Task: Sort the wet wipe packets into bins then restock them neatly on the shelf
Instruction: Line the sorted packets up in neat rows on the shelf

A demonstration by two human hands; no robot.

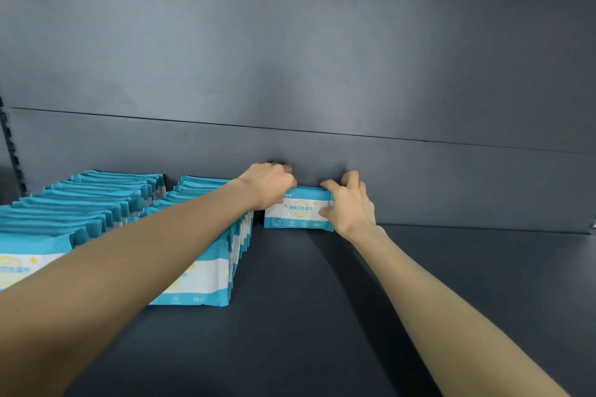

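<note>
- A wet wipe packet [298, 210] stands upright at the far edge of the shelf [306, 332], against the back panel [290, 74]. Its printed white and teal front faces the camera.
- I cannot tell whether more packets stand behind this one.
- The left hand [269, 185] reaches in from the near left. Its fingers are curled down over the packet's top left corner and hold it there, with the knuckles close to the back panel. The fingertips themselves are hidden behind the packet.
- The right hand [350, 203] grips the packet's right end. The thumb [324, 211] presses on the front face, and the other fingers, slightly spread, hook over the top edge, so the packet is pinched between them.
- Both forearms stretch from the near edge towards the far wall, and the left one crosses over the packet rows.
- Just left of the held packet, a middle row [206, 255] of matching packets stands on edge and runs from far to near. Its far end nearly touches the held packet.
- Further left, a second row, the left row [84, 203], runs parallel to it and extends to the picture's left edge.
- The shelf surface to the right of the held packet is dark grey.
- A slotted upright [13, 151] rises at the far left edge.
</note>
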